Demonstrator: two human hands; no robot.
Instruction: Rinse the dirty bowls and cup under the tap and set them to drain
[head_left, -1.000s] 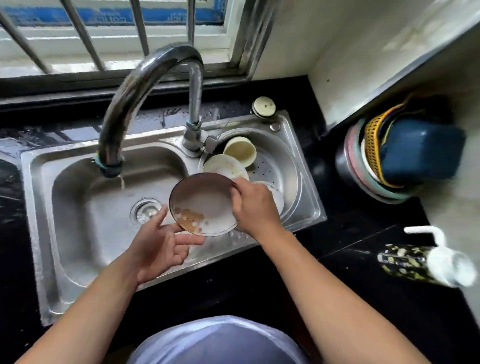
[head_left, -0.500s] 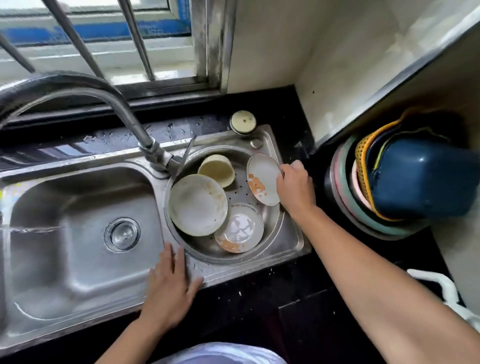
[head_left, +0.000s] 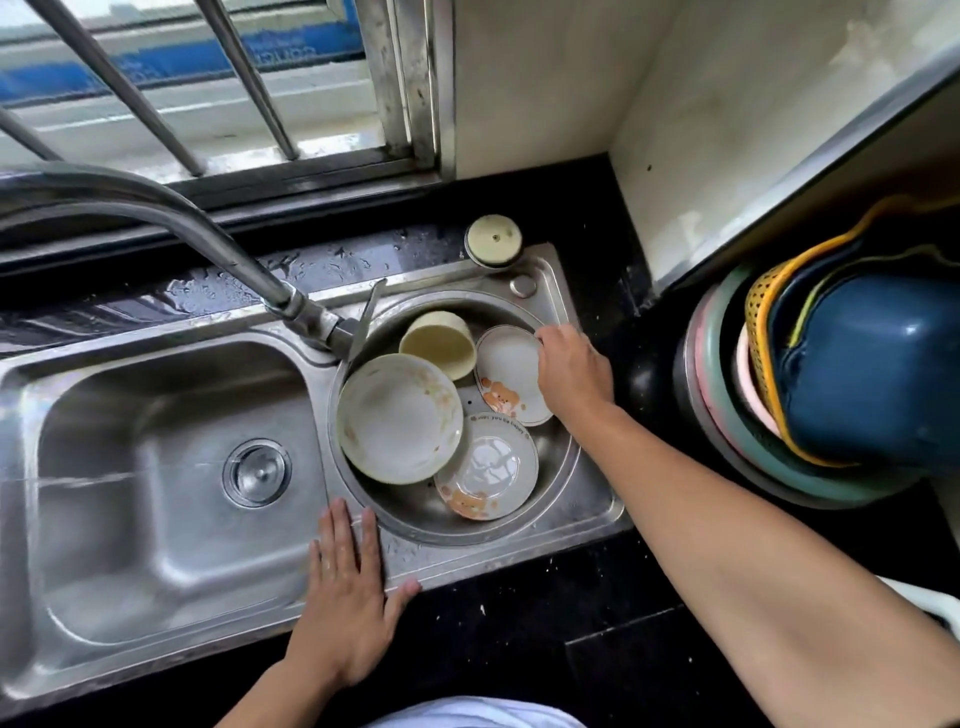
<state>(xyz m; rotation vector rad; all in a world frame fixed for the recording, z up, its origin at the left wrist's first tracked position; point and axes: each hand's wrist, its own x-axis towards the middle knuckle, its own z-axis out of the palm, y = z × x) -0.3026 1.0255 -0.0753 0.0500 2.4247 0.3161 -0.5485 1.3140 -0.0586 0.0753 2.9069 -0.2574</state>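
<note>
In the round right basin (head_left: 563, 467) lie a large stained cream bowl (head_left: 399, 418), a pale yellow cup (head_left: 438, 345) on its side, and two small bowls with orange bear prints. One small bowl (head_left: 487, 474) lies flat at the front. The other small bowl (head_left: 506, 371) leans against the basin's right wall, and my right hand (head_left: 571, 371) grips its upper right rim. My left hand (head_left: 349, 587) rests flat, fingers spread, on the sink's front rim between the two basins. The tap (head_left: 171, 221) arches from its base towards the left.
The large left basin (head_left: 130, 467) holds only its drain (head_left: 256, 472). A round cream cap (head_left: 493, 240) sits behind the right basin. Stacked plastic basins and baskets (head_left: 831, 374) lean at the right on the black counter (head_left: 597, 623). A barred window is behind.
The small bear bowl was carried from over the left basin into the right basin and now leans on its wall. My left hand dropped onto the sink's front rim.
</note>
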